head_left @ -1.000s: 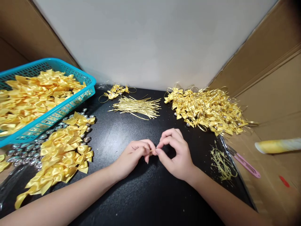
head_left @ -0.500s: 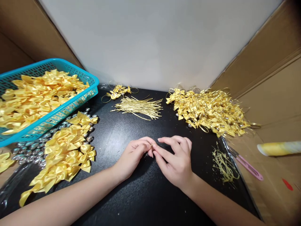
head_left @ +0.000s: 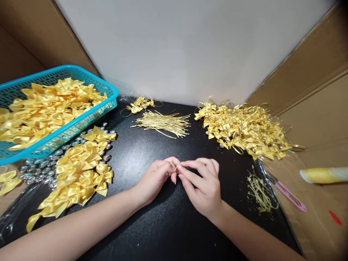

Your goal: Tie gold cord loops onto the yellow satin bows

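My left hand (head_left: 159, 179) and my right hand (head_left: 205, 188) meet fingertip to fingertip over the black tabletop (head_left: 141, 224). Between them a tiny bit of gold cord (head_left: 177, 168) shows; the fingers hide most of it. The left thumb and forefinger pinch it from one side. On the other side the right thumb and fingers close on the same spot. Beyond the hands lies a bundle of cut gold cords (head_left: 164, 124). Yellow satin bows (head_left: 78, 172) are heaped left of my left hand, beside silver beads (head_left: 40, 170).
A turquoise basket (head_left: 94, 116) full of yellow bows stands at the left. Finished-looking bows with cord loops form a large pile (head_left: 244, 128) at the back right and a small group (head_left: 140, 105) at the back. Cord scraps (head_left: 261, 194) and a pink-handled cutter (head_left: 290, 195) lie right.
My right forefinger, raised before, has come down to the pinch point at the left fingertips. The whole view has shifted slightly; the piles stay as they were.
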{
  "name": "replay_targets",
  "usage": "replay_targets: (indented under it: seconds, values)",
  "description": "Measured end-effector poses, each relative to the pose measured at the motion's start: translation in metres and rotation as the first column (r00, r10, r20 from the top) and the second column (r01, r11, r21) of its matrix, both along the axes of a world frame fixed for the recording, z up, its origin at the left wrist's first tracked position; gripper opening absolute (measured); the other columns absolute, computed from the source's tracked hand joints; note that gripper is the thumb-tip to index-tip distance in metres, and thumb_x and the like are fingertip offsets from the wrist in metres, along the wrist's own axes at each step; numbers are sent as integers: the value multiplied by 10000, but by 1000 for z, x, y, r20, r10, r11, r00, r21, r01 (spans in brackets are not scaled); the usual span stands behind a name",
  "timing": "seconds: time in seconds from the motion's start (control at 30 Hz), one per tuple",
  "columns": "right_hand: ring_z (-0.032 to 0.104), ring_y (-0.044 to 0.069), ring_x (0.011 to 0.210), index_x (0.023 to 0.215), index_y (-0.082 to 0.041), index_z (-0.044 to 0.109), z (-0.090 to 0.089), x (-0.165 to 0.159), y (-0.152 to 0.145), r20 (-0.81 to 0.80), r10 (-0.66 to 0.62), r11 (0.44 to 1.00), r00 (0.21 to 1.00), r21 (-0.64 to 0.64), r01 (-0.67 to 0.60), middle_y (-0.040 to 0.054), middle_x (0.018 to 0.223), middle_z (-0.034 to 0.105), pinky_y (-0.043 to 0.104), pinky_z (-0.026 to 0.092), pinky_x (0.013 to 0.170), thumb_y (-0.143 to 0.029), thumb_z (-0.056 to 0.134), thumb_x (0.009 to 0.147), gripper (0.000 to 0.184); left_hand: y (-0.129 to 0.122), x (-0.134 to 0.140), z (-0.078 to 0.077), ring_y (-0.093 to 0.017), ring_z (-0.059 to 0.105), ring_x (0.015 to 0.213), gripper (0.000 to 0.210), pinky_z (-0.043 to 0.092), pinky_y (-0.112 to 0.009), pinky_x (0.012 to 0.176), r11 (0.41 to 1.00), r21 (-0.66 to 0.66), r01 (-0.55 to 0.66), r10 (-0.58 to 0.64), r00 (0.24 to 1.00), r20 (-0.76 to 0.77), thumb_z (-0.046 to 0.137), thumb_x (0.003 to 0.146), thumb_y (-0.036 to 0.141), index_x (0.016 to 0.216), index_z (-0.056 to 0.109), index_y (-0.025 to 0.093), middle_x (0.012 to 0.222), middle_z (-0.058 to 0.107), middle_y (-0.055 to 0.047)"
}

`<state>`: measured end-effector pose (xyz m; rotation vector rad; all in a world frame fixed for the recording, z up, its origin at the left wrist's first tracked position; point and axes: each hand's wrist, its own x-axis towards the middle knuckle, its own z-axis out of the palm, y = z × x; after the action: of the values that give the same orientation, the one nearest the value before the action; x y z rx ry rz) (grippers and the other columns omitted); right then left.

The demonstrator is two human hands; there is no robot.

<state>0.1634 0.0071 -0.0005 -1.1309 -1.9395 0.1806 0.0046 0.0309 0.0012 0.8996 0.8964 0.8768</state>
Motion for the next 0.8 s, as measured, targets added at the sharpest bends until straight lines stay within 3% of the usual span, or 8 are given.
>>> replay_targets:
  seconds: [0.2, 0.4, 0.57, 0.8]
  values:
    - [592, 192, 801, 939, -349, 742, 0, -1, 2, -63, 11, 998, 998, -59, -15, -16, 864, 748, 407, 360, 765, -169, 622, 865, 228, 0, -1, -2, -164, 473, 748, 291, 413, -285, 760, 998, -16, 64, -64, 998, 3, 474, 691, 203, 404, 516, 179, 719, 542, -23]
    - [602, 184, 798, 839, -277, 733, 1, 0, 8, -141, 66, 990, 988, -114, -82, -3, 810, 726, 390, 394, 763, -193, 667, 831, 107, 1, -2, -1, -169, 468, 757, 303, 417, -286, 766, 992, -25, 120, -119, 993, 19, 479, 694, 209, 394, 508, 181, 707, 526, -22]
    - [610, 185, 809, 780, -243, 697, 5, 2, 14, -210, 141, 959, 967, -212, -186, 6, 793, 698, 379, 412, 767, -195, 677, 802, 57, 2, -2, 0, -188, 451, 768, 283, 426, -301, 760, 988, -44, 150, -150, 989, 21, 478, 675, 220, 393, 482, 192, 678, 497, -27]
    - [599, 191, 842, 735, -230, 648, 8, 3, 17, -244, 163, 923, 956, -304, -235, 3, 801, 685, 387, 408, 805, -180, 703, 786, 90, 4, -4, -2, -166, 412, 701, 256, 420, -287, 685, 978, -92, 186, -183, 982, 39, 475, 681, 238, 431, 465, 186, 687, 464, -19]
